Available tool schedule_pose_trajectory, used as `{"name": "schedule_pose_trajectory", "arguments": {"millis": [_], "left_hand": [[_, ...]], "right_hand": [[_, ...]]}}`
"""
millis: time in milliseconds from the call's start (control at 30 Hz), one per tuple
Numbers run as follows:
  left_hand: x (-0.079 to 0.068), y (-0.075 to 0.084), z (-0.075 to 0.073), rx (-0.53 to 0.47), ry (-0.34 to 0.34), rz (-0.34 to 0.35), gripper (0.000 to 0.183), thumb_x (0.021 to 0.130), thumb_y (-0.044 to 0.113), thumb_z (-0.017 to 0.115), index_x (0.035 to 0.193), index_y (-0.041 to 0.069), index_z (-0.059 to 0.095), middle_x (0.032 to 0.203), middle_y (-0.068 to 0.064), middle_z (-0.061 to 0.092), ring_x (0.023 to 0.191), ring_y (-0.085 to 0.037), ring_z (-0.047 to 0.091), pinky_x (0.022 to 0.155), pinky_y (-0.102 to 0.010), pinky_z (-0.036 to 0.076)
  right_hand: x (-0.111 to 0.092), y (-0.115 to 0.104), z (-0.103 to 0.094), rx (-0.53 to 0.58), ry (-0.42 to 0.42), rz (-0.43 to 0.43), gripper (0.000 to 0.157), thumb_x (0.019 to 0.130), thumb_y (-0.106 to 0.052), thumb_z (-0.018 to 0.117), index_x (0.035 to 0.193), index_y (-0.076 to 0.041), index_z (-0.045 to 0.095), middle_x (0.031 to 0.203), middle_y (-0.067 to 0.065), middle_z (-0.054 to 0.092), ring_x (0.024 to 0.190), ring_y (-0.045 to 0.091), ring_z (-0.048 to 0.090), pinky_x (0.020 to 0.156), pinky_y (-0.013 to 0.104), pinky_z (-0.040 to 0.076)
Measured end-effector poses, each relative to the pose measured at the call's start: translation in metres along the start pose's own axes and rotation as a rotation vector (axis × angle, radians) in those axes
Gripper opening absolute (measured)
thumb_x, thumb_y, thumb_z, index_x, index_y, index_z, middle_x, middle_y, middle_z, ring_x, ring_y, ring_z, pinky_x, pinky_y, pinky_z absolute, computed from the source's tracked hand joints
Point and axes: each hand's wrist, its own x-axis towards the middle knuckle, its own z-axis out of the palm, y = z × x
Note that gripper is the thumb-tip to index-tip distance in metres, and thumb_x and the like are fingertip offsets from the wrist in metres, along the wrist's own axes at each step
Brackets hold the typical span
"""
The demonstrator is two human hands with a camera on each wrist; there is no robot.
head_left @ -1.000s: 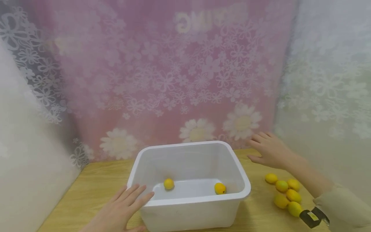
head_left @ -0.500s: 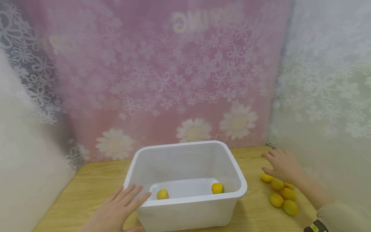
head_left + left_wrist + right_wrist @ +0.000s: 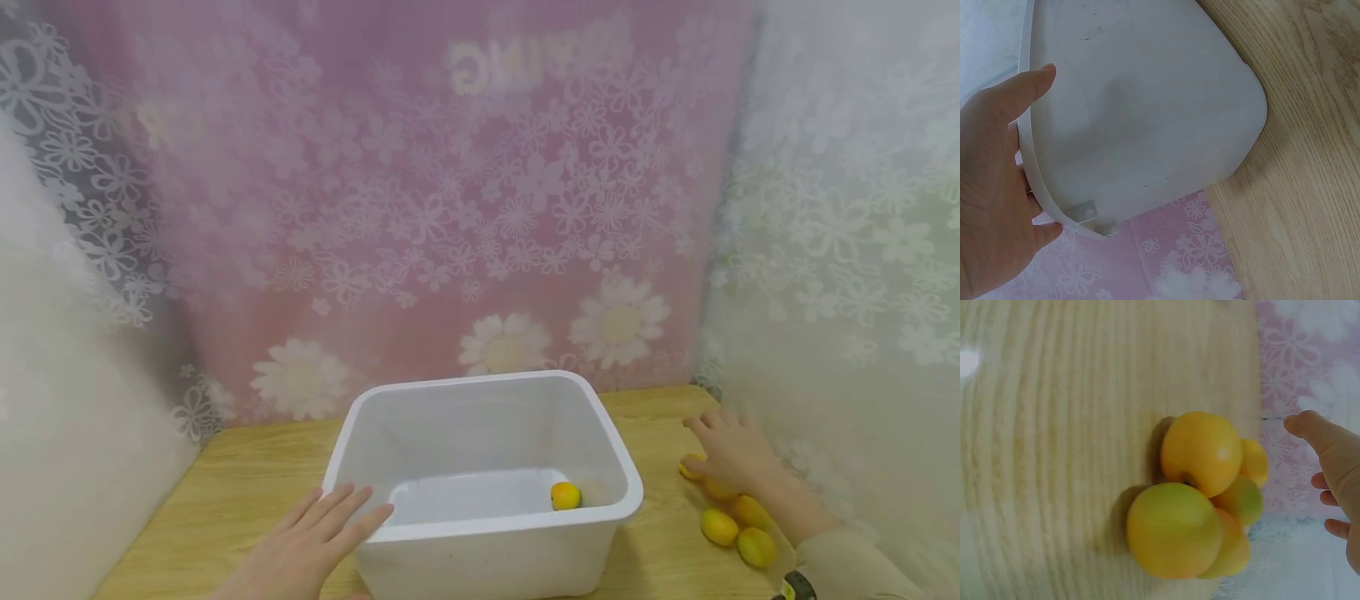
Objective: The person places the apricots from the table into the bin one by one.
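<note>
A white plastic tub [image 3: 495, 530] stands on the wooden table, with one orange-yellow, oval fruit [image 3: 566, 496] showing inside near its right end. My left hand [image 3: 307, 537] rests at the tub's near left corner, fingers extended over the rim. In the left wrist view its thumb [image 3: 1029, 87] lies across the outer wall. To the right of the tub, my right hand [image 3: 731, 450] hovers over a cluster of yellow-green fruits [image 3: 719, 527], partly covering them. Seen from the right wrist, the hand's thumb [image 3: 1313, 428] is extended and apart from the fruits [image 3: 1175, 531].
The wooden table [image 3: 247, 475] meets a pink flowered curtain [image 3: 420, 208] behind the tub. A pale flowered curtain [image 3: 840, 333] hangs close beside my right arm, and a whitish one [image 3: 75, 417] is on the left.
My right hand has moved right and down, from beside the tub to over the fruits. Inside the tub, the left fruit has rolled toward the near wall and out of sight. The left hand stays put.
</note>
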Motion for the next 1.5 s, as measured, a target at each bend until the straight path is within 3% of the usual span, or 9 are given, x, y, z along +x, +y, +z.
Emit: {"name": "schedule_pose_trajectory", "arguments": {"millis": [100,267,433,700,933,1267,1500], "left_hand": [[0.0,0.0,-0.001,-0.004,-0.002,0.001,0.078,0.08,0.067,0.053,0.142,0.022,0.04,0.13,-0.009,0.055,0.115,-0.029,0.055,0.111,-0.02,-0.011],[0.0,-0.001,-0.001,0.004,0.004,0.007,0.077,0.081,0.067,0.052,0.142,0.022,0.04,0.13,-0.008,0.056,0.114,-0.028,0.055,0.111,-0.021,-0.011],[0.0,0.001,-0.001,-0.01,-0.029,-0.006,0.076,0.08,0.065,0.055,0.141,0.022,0.042,0.132,-0.007,0.055,0.117,-0.026,0.054,0.11,-0.019,-0.013],[0.0,0.001,-0.001,-0.009,-0.026,-0.003,0.076,0.081,0.065,0.054,0.142,0.022,0.04,0.132,-0.006,0.054,0.116,-0.026,0.054,0.111,-0.019,-0.012],[0.001,0.0,-0.001,-0.004,-0.007,-0.001,0.077,0.079,0.064,0.058,0.141,0.021,0.043,0.132,-0.006,0.054,0.117,-0.026,0.054,0.111,-0.019,-0.011],[0.0,0.001,-0.001,-0.011,-0.021,-0.014,0.076,0.079,0.063,0.059,0.141,0.022,0.043,0.133,-0.005,0.054,0.118,-0.025,0.053,0.111,-0.018,-0.01],[0.0,0.002,-0.002,-0.015,-0.024,-0.019,0.078,0.078,0.062,0.06,0.143,0.023,0.04,0.132,-0.005,0.054,0.118,-0.025,0.053,0.111,-0.018,-0.01]], "right_hand": [[0.0,0.0,0.008,0.001,-0.052,0.012,0.059,0.075,-0.038,0.073,0.116,0.002,0.058,0.097,0.014,0.054,0.094,0.039,0.051,0.079,0.06,0.039],[-0.003,-0.002,0.018,0.015,-0.06,0.058,0.057,0.077,-0.035,0.071,0.117,0.003,0.057,0.103,0.02,0.054,0.102,0.043,0.048,0.086,0.063,0.037],[-0.006,0.0,0.026,-0.018,-0.106,0.096,0.056,0.076,-0.037,0.07,0.112,0.004,0.059,0.103,0.023,0.056,0.1,0.043,0.05,0.082,0.06,0.04],[-0.008,0.004,0.03,-0.044,-0.207,0.134,0.05,0.072,-0.039,0.073,0.096,0.003,0.062,0.087,0.014,0.054,0.084,0.035,0.051,0.071,0.052,0.04],[-0.007,0.002,0.027,-0.073,-0.198,0.125,0.034,0.075,-0.036,0.07,0.082,-0.005,0.06,0.078,0.008,0.047,0.077,0.03,0.048,0.065,0.047,0.039],[-0.007,-0.001,0.032,-0.066,-0.184,0.094,0.041,0.076,-0.041,0.071,0.096,-0.006,0.065,0.084,0.009,0.052,0.08,0.03,0.049,0.068,0.051,0.041],[0.0,-0.001,0.023,0.048,-0.104,0.121,0.045,0.077,-0.045,0.069,0.095,-0.005,0.064,0.089,0.012,0.056,0.084,0.036,0.053,0.073,0.059,0.04]]}}
